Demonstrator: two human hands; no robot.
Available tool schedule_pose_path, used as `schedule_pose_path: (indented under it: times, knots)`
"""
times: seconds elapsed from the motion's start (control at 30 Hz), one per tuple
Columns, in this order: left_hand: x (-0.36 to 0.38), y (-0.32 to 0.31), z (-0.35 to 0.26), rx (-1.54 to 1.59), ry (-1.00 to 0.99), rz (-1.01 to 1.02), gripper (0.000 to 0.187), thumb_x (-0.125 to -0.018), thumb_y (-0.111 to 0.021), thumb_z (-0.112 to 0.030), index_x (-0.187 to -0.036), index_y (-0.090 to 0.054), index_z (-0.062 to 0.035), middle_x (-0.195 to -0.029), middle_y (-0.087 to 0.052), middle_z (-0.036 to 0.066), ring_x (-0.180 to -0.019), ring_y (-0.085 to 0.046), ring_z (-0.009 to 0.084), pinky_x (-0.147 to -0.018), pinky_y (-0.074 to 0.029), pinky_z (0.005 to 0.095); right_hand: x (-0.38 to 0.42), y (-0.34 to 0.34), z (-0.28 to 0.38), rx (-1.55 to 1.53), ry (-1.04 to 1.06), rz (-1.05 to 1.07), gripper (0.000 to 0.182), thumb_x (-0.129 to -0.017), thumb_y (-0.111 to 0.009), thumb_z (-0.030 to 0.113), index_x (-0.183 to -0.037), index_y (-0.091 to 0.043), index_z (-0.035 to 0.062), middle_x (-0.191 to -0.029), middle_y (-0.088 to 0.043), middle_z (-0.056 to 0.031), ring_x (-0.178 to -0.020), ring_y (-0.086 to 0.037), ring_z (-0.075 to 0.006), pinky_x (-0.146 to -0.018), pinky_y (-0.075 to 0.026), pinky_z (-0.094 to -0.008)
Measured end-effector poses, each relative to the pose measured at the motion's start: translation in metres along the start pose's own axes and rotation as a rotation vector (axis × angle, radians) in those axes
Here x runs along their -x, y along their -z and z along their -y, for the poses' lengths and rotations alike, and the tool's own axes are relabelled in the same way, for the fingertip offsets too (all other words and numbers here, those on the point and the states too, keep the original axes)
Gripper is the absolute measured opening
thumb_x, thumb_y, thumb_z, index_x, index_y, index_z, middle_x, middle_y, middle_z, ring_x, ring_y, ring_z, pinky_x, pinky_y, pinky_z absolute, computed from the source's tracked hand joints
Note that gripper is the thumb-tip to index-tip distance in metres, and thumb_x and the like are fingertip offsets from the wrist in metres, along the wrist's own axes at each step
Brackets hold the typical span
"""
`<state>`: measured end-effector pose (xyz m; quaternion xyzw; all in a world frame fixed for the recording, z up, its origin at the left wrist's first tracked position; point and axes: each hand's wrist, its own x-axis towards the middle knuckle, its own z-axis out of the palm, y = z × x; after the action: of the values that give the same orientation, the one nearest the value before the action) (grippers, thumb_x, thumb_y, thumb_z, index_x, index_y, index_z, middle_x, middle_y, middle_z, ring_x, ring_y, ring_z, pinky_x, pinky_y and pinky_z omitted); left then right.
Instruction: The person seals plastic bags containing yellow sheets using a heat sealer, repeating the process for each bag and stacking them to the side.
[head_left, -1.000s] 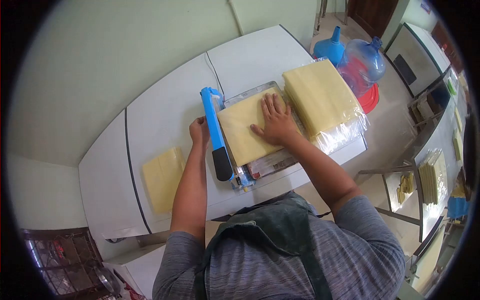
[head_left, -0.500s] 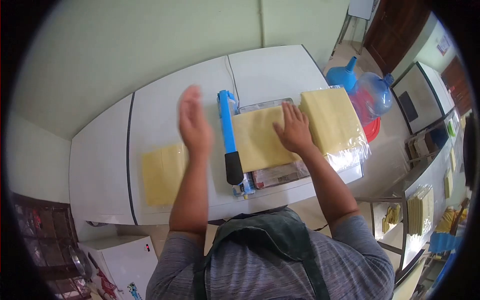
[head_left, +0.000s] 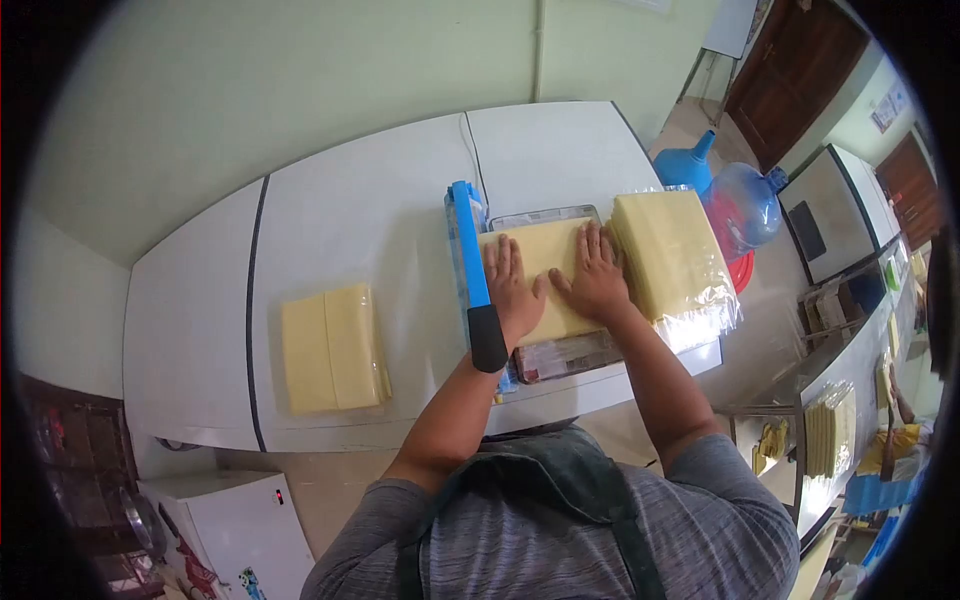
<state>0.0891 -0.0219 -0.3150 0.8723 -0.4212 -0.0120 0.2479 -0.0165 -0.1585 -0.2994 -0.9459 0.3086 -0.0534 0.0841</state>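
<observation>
A pale yellow pack (head_left: 555,262) lies flat on a low support beside a blue bag sealer (head_left: 468,240) with a black handle. The pack's left end runs up to the sealer's long bar. My left hand (head_left: 515,295) rests flat on the pack near the bar, fingers stretched out. Flat on the pack's right part is my right hand (head_left: 597,280), fingers spread. Both thumbs point inward, close together. To the right stands a thick stack of yellow packs (head_left: 672,250) in clear plastic.
Another yellow pack in clear plastic (head_left: 330,350) lies on the white table (head_left: 330,220) at left. Beyond the right edge are a clear water bottle (head_left: 743,212) and a blue container (head_left: 685,165). A person in yellow (head_left: 893,440) is at the far right.
My left hand has come down from the air left of the sealer and moved right onto the pack. My right hand stays on the pack. The view has shifted slightly.
</observation>
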Motion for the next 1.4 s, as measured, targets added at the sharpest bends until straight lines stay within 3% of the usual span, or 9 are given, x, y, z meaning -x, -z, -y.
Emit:
schedule_pose_path:
  times: [0.27,0.4,0.53,0.67,0.77,0.87,0.93,1.07,1.4]
  knots:
    - [0.018,-0.003,0.042,0.187,-0.092,-0.130,0.082,-0.090,-0.060,-0.035,-0.145,-0.025,0.0144,-0.156,-0.020,0.030,-0.148,-0.014,0.0399,-0.120,-0.014,0.0475,0.005,0.012,0.008,0.086,-0.031,0.050,0.095,-0.091,-0.047,0.062,-0.155,-0.012,0.0021,-0.162,-0.006,-0.0213,-0.149,-0.015,-0.0387,-0.116,-0.021,-0.0581]
    - [0.039,0.026,0.058,0.115,-0.110,0.067,0.083,-0.090,-0.061,-0.035,-0.151,-0.021,0.0054,-0.156,-0.020,0.029,-0.149,-0.011,0.0394,-0.117,-0.014,0.0556,-0.013,0.034,0.038,0.205,-0.118,0.233,0.090,-0.091,-0.047,0.060,-0.153,-0.021,0.0000,-0.159,-0.020,-0.0248,-0.148,-0.014,-0.0403,-0.117,-0.015,-0.0575]
    - [0.058,0.032,0.085,-0.088,-0.166,0.245,0.078,-0.092,-0.056,-0.034,-0.154,-0.020,-0.0044,-0.159,-0.017,0.024,-0.148,-0.005,0.0434,-0.114,-0.011,0.0630,-0.036,0.040,0.113,-0.509,0.304,0.132,0.080,-0.093,-0.045,0.059,-0.152,-0.028,0.0080,-0.158,-0.022,-0.0236,-0.148,-0.016,-0.0400,-0.116,-0.014,-0.0622]
    - [0.076,0.002,0.123,0.021,-0.179,0.226,0.069,-0.094,-0.050,-0.029,-0.153,-0.023,-0.0048,-0.160,-0.013,0.022,-0.148,-0.001,0.0459,-0.114,-0.010,0.0630,-0.041,0.015,0.171,-0.112,0.269,0.210,0.083,-0.091,-0.040,0.064,-0.152,-0.031,0.0081,-0.161,-0.015,-0.0226,-0.150,-0.008,-0.0403,-0.115,-0.009,-0.0651]
    - [0.078,-0.021,0.139,0.055,-0.095,0.079,0.059,-0.100,-0.042,-0.030,-0.151,-0.028,-0.0046,-0.158,-0.020,0.023,-0.148,-0.011,0.0432,-0.116,-0.015,0.0550,-0.038,-0.001,0.173,-0.048,0.301,0.136,0.082,-0.090,-0.042,0.062,-0.151,-0.034,0.0075,-0.161,-0.013,-0.0233,-0.150,-0.006,-0.0416,-0.114,-0.007,-0.0663]
    - [0.083,-0.014,0.134,0.625,0.096,-0.062,0.058,-0.104,-0.033,-0.040,-0.150,-0.031,-0.0039,-0.155,-0.029,0.020,-0.145,-0.025,0.0350,-0.117,-0.019,0.0459,-0.034,-0.006,0.170,-0.092,0.313,0.085,0.082,-0.089,-0.045,0.061,-0.150,-0.035,0.0072,-0.161,-0.012,-0.0231,-0.149,-0.006,-0.0428,-0.114,-0.008,-0.0666]
    - [0.085,-0.001,0.134,0.924,-0.022,-0.279,0.060,-0.105,-0.029,-0.045,-0.148,-0.034,-0.0038,-0.154,-0.032,0.017,-0.143,-0.028,0.0306,-0.117,-0.020,0.0455,-0.034,-0.007,0.169,-0.101,0.288,0.063,0.081,-0.089,-0.046,0.060,-0.151,-0.035,0.0082,-0.161,-0.012,-0.0228,-0.149,-0.006,-0.0423,-0.113,-0.009,-0.0673]
    - [0.089,0.040,0.139,0.887,0.286,-0.202,0.065,-0.104,-0.020,-0.049,-0.146,-0.037,-0.0031,-0.149,-0.041,0.014,-0.139,-0.035,0.0276,-0.113,-0.024,0.0449,-0.031,-0.003,0.168,-0.165,0.306,0.105,0.080,-0.089,-0.048,0.058,-0.151,-0.034,0.0097,-0.161,-0.012,-0.0226,-0.150,-0.005,-0.0420,-0.114,-0.010,-0.0670]
    - [0.069,0.092,0.084,1.111,0.071,-0.199,0.059,-0.100,-0.027,-0.047,-0.137,-0.045,-0.0045,-0.137,-0.051,0.013,-0.127,-0.045,0.0242,-0.108,-0.029,0.0403,-0.030,-0.002,0.164,-0.276,0.329,0.108,0.079,-0.086,-0.052,0.052,-0.150,-0.037,0.0074,-0.162,-0.008,-0.0231,-0.150,-0.002,-0.0423,-0.115,-0.007,-0.0662]
